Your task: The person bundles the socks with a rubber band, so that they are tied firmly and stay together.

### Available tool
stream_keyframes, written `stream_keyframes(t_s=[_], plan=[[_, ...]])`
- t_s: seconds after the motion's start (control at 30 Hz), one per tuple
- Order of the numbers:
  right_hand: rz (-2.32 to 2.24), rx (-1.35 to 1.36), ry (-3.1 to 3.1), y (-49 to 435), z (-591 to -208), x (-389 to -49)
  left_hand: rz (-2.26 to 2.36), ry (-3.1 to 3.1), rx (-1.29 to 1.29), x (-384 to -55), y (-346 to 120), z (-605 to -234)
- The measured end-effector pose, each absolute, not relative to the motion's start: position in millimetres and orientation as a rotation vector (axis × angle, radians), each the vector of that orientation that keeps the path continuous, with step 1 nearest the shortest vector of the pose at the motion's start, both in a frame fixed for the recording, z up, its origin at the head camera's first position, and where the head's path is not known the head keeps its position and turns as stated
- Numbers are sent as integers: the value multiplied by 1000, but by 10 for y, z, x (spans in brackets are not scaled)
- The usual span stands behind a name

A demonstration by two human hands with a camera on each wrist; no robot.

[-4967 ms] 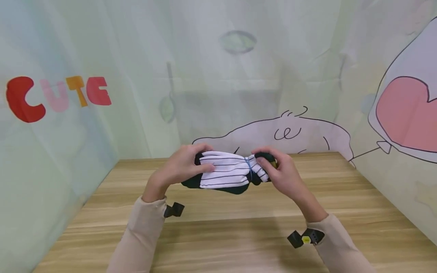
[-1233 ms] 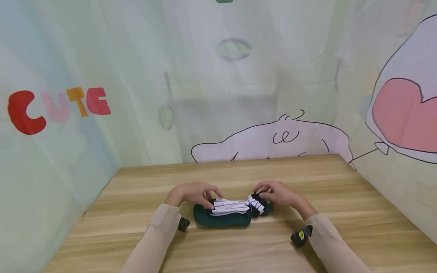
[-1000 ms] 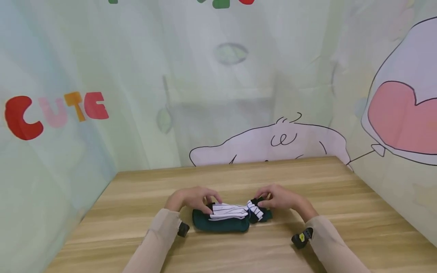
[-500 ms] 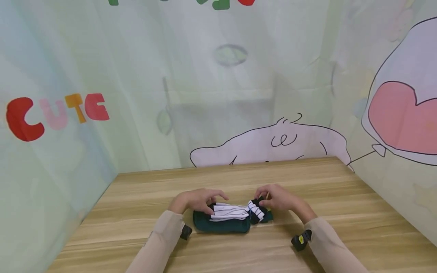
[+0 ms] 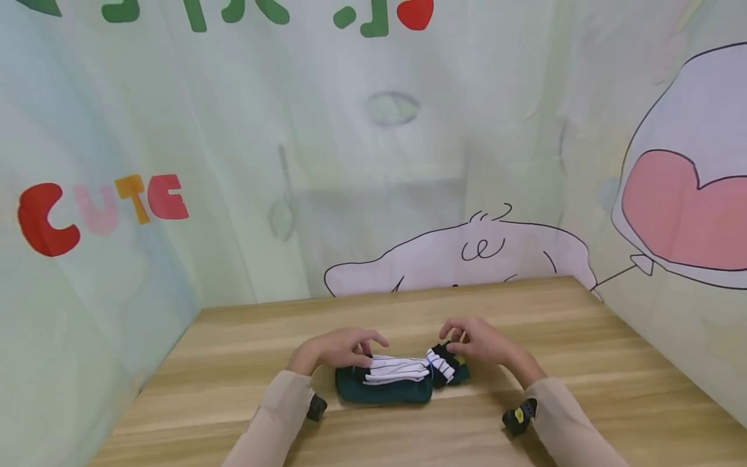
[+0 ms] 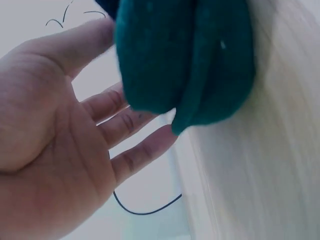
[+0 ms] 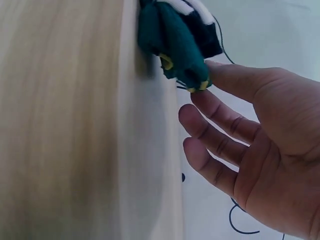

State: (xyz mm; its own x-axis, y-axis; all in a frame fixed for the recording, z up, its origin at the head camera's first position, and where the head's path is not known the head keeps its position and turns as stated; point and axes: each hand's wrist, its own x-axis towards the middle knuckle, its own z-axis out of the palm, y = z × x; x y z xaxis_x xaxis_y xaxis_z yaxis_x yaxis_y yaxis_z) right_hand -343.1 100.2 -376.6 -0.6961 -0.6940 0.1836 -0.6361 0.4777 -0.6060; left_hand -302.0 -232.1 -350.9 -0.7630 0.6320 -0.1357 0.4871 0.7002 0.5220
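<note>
On the table lies a bundle of socks, dark green below with white, thinly striped cloth on top, cinched near its right end by a thin blue band. My left hand is over its left end, thumb at the dark edge and index finger raised off the cloth. In the left wrist view, the loose fingers of the left hand reach behind the rounded green end. My right hand is by the gathered right end, fingers relaxed. The right wrist view shows its thumb and index fingertip right at a yellow-marked green tip.
Behind the table hangs a printed cloth backdrop with a cartoon figure and coloured letters. It continues along both sides. Dark wrist cameras sit at both sleeve cuffs.
Five seconds ago both hands held the socks up off the table; now the bundle lies on the tabletop. Lately the left index finger has lifted and the right fingers have loosened. The head view has tilted up.
</note>
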Motion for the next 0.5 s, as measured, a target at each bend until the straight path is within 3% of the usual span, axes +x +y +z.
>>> stream_keyframes(t_s=[0.5], plan=[[-1062, -1154, 2651, 1014, -3507, -3463, 661, 2688, 863, -3025, -2517, -3295]])
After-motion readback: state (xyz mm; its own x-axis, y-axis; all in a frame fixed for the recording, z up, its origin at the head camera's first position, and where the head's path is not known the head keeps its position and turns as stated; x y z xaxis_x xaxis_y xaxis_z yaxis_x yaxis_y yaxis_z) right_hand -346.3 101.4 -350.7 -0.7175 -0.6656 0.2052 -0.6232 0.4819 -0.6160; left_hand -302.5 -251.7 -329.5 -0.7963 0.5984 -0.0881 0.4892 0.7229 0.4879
